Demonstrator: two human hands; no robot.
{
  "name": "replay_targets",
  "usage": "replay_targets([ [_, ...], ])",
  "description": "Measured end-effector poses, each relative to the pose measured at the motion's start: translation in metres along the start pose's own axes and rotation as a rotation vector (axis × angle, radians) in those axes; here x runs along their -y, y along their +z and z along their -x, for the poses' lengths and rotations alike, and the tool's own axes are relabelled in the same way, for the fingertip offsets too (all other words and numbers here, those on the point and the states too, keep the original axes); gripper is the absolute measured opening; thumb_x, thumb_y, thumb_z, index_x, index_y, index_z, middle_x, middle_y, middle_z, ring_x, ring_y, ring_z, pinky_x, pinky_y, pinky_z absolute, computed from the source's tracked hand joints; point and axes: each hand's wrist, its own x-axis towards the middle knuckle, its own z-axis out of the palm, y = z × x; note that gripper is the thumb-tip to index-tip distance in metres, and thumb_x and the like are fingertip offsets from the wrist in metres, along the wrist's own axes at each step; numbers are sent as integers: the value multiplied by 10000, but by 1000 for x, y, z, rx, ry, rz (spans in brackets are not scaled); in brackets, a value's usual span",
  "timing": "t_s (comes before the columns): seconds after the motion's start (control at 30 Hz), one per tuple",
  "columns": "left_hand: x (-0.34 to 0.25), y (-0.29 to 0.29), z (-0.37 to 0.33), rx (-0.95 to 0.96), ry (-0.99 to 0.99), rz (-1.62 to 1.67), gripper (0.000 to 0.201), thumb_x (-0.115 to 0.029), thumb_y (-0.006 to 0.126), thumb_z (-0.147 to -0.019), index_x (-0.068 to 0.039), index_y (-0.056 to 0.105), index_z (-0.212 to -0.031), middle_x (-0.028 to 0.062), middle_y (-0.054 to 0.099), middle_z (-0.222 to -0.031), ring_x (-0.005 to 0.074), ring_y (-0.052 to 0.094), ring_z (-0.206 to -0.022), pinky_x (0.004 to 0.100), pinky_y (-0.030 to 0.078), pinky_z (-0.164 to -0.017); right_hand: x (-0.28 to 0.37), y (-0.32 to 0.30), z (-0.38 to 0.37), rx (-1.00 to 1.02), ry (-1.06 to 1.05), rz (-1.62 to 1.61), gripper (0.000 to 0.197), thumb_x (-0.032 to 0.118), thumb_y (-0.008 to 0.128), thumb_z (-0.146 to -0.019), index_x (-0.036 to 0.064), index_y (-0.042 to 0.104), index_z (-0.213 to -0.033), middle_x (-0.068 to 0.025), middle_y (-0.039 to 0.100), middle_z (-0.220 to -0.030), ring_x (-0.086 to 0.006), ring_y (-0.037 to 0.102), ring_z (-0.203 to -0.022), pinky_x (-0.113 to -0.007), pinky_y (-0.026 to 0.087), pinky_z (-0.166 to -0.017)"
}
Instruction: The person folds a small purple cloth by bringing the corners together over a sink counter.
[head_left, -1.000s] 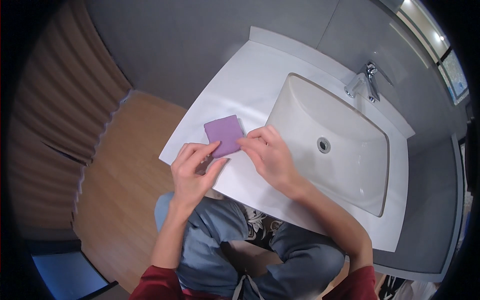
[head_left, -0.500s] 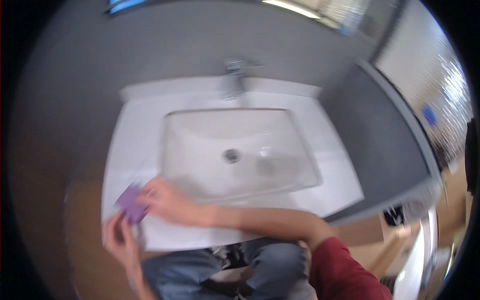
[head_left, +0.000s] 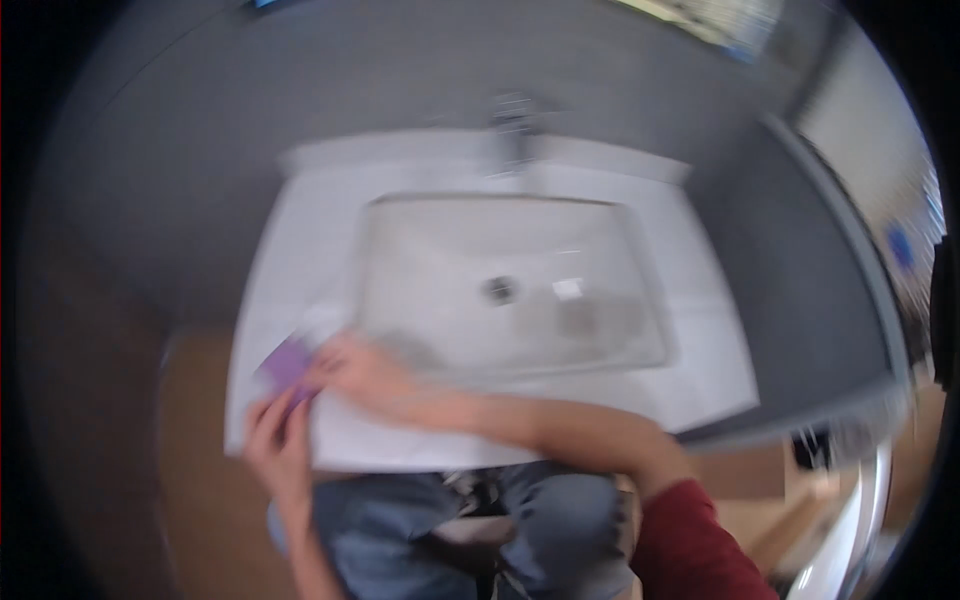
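Note:
Both my hands are together over the left front part of the white countertop (head_left: 290, 265). Between them is a flat, squarish purple piece (head_left: 287, 362); blur hides what it is made of. My left hand (head_left: 278, 445) grips its near edge from below, fingers closed on it. Reaching across in front of the sink, my right hand (head_left: 352, 368) pinches the piece's right side. A small pale patch beside the fingers is too blurred to make out.
A white rectangular sink (head_left: 440, 265) with a dark drain (head_left: 499, 290) is set into the counter to the right of my hands. Behind it stands a chrome faucet (head_left: 515, 130). A grey partition (head_left: 800, 270) borders the counter's right side.
My view has shifted, so the counter and sink appear farther right and higher. Both hands keep hold of the purple piece, and the left fingers sit a little closer to the right hand.

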Motion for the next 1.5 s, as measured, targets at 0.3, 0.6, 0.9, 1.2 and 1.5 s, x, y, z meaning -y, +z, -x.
replay_targets([
  [0.3,-10,-9,4,-79,108,-63,245,-3,842,-804,-29,797,-1043,22,561,-907,108,550,-723,245,442,-592,32,-10,4,-42,-248,395,239,46,747,-835,76,746,-1072,-51,614,-964,-243,613,-935,-367,545,-677],
  [0.6,-23,5,5,-49,137,-65,197,-15,848,-797,-34,792,-985,38,519,-862,130,528,-654,280,433,-542,27,-26,11,0,-213,416,184,53,764,-815,84,745,-995,-34,606,-962,-235,600,-926,-354,527,-686],
  [0.9,-22,6,3,-72,108,-61,177,-11,842,-792,-48,790,-957,47,507,-849,157,532,-646,303,444,-545,25,-22,5,-24,-343,456,160,27,746,-784,97,763,-927,-16,590,-885,-199,601,-838,-343,514,-659],
  [1.2,-10,4,4,-90,219,-113,227,-32,866,-776,-51,805,-995,18,483,-858,121,464,-680,263,370,-549,22,-19,2,-22,-410,476,126,58,761,-794,102,767,-911,-18,591,-880,-193,610,-821,-345,512,-633],
  [1.5,-12,-6,6,-95,122,-141,296,-70,894,-749,-60,810,-1032,23,494,-861,123,463,-677,263,367,-541,16,-35,3,-40,-445,475,185,44,760,-787,88,748,-967,-28,596,-867,-203,615,-788,-344,514,-640],
])
